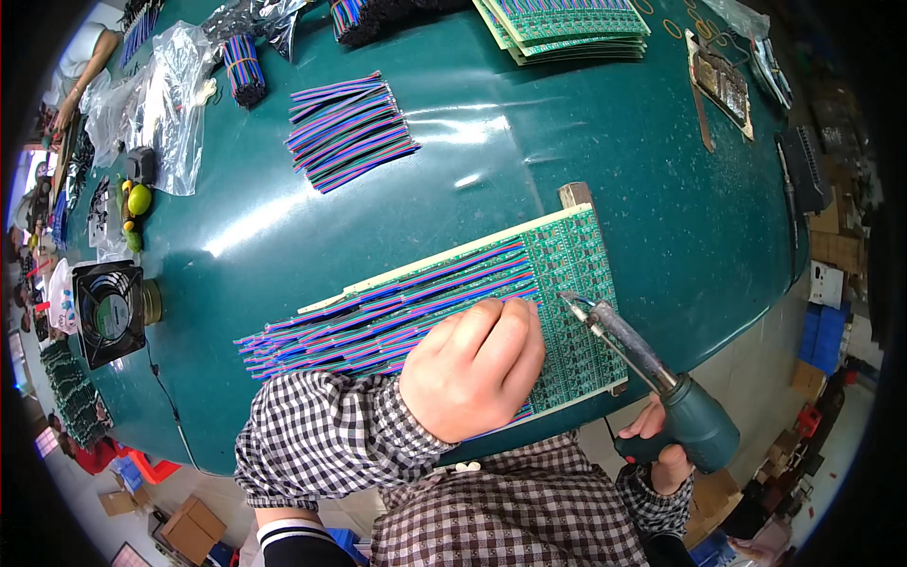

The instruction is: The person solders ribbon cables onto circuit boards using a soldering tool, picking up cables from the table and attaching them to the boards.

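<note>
A green circuit board panel (576, 274) with rows of small parts lies tilted in front of me. Multicoloured ribbon wires (397, 307) run leftward from it in close rows. My left hand (477, 364) is closed in a pinch over these wires, its fingertips bent down at the edge of the bare board rows. What it pinches is hidden beneath the fingers. My right hand (657, 444) grips the green handle of a soldering gun (701, 425) at the lower right. The gun's metal tip points up and left, close over the board by my left fingertips.
Loose ribbon wires (350, 132) lie farther back on the green table (472, 208). Stacked boards (567, 28) stand at the far edge, a tied wire bundle (244, 71) and plastic bags (175, 113) at far left. A small fan (111, 312) sits left; a wooden block (573, 195) touches the board.
</note>
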`<state>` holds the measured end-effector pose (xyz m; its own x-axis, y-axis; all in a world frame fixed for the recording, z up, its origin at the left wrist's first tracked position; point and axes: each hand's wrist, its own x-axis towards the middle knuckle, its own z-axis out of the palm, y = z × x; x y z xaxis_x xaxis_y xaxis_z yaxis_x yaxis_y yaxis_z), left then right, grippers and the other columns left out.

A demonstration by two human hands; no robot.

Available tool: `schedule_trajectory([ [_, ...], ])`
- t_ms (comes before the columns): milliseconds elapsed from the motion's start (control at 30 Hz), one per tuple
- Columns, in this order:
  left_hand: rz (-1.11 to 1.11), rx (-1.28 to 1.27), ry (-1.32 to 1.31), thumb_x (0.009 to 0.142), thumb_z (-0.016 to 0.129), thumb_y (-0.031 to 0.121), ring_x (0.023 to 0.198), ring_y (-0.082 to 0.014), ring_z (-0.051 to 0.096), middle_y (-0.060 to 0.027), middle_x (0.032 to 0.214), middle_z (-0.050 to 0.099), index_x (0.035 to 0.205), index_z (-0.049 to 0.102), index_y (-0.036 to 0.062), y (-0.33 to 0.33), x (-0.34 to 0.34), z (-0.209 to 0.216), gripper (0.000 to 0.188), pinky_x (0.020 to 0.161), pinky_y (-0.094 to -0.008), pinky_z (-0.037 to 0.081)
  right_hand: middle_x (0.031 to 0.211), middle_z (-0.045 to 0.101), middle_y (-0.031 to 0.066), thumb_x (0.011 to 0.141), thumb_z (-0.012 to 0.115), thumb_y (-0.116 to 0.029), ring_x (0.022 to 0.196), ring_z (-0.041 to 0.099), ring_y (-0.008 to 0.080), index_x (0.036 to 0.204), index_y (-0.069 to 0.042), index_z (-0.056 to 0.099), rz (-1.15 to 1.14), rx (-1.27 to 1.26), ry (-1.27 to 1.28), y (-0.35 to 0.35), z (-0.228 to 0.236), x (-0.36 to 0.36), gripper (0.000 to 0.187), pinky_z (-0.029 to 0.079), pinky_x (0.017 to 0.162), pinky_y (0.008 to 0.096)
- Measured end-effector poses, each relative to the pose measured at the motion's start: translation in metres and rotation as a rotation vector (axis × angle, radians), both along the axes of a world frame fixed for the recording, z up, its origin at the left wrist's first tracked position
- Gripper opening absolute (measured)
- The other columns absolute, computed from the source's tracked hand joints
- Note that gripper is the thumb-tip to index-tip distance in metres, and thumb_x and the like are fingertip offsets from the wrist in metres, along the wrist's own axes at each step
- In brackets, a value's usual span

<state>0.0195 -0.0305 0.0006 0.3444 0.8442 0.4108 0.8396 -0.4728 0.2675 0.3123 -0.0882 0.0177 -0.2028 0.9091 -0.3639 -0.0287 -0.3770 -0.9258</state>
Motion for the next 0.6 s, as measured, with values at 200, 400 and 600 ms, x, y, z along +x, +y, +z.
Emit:
schedule_trajectory([
  [200, -0.008, -0.023, 0.012, 0.071, 0.065, 0.011, 0.085, -0.0211, 0.065, -0.0107, 0.099, 0.064, 0.102, 0.070, -0.0021, 0.001, 0.000, 0.002, 0.034, 0.068, -0.0295, 0.054, 0.076, 0.054, 0.0070, 0.092, 0.060, -0.057, 0.068, 0.058, 0.0208, 0.122, 0.014, 0.044, -0.184, 0.146, 0.264, 0.051, -0.013, -0.014, 0.079, 0.059, 0.053, 0.0340],
  [400, 0.022, -0.027, -0.012, 0.069, 0.061, 0.016, 0.085, -0.0187, 0.061, -0.0095, 0.103, 0.061, 0.105, 0.064, -0.0023, -0.004, -0.001, -0.004, 0.040, 0.068, -0.0270, 0.052, 0.076, 0.039, 0.0031, 0.101, 0.048, -0.052, 0.067, 0.037, 0.0136, 0.122, 0.001, 0.043, -0.139, -0.036, 0.936, 0.152, -0.054, 0.011, 0.057, 0.036, 0.047, 0.0293],
  [600, -0.027, -0.148, -0.267, 0.079, 0.058, 0.014, 0.103, -0.0286, 0.058, -0.0147, 0.115, 0.057, 0.111, 0.061, -0.0019, -0.010, -0.012, 0.008, 0.036, 0.086, -0.0378, 0.050, 0.073, 0.033, -0.0005, 0.101, 0.049, -0.048, 0.059, 0.030, 0.0064, 0.124, 0.001, 0.053, 0.141, 0.001, 0.972, 0.183, -0.097, 0.061, 0.054, 0.027, 0.040, 0.0216],
])
